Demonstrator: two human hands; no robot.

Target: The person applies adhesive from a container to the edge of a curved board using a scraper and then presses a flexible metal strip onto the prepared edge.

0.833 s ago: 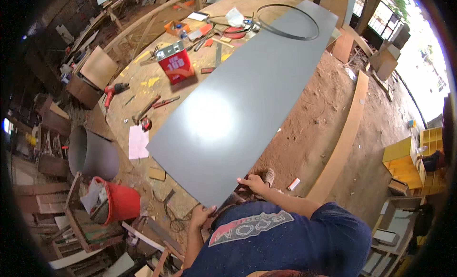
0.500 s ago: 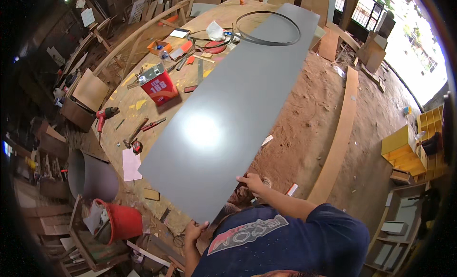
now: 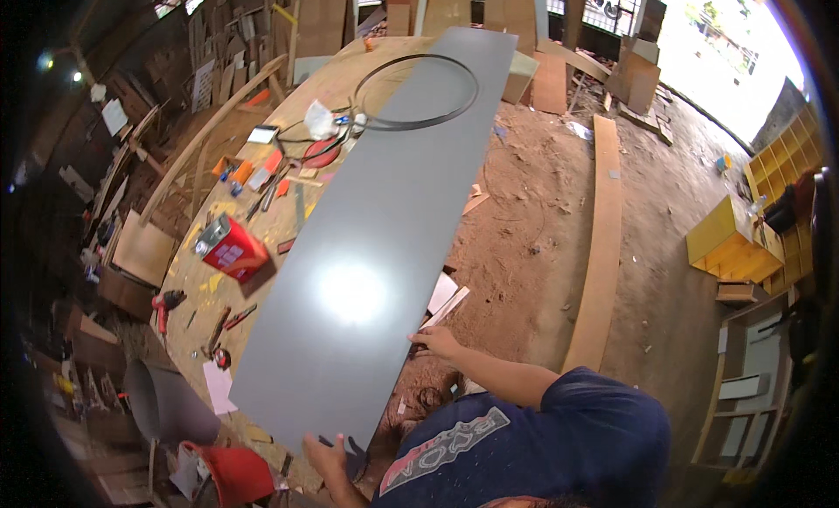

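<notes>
A long glossy grey panel [image 3: 384,220] lies lengthwise along the worktable, a bright light reflecting off its surface. At its near end, my left hand [image 3: 327,460] is raised over the corner with thumb and finger apart; dark finger-like shapes show on the panel beside it. Whether this hand touches the panel I cannot tell. My right hand [image 3: 436,341] grips the panel's right long edge, the thumb side showing on top and the other fingers partly hidden. Towards the far end, a thin dark coiled strip [image 3: 477,89] rests on the panel.
Left of the panel, the wooden worktable [image 3: 197,340] carries a red can [image 3: 234,250], a red heat gun [image 3: 164,309], a tape measure [image 3: 222,359] and hand tools. A red bucket [image 3: 236,475] stands near left. One long board [image 3: 596,246] lies on the dirt floor at right.
My left hand has come off the near edge and its fingers have spread. My right hand keeps its hold on the right edge. The view has shifted, so the scene sits further left and lower.
</notes>
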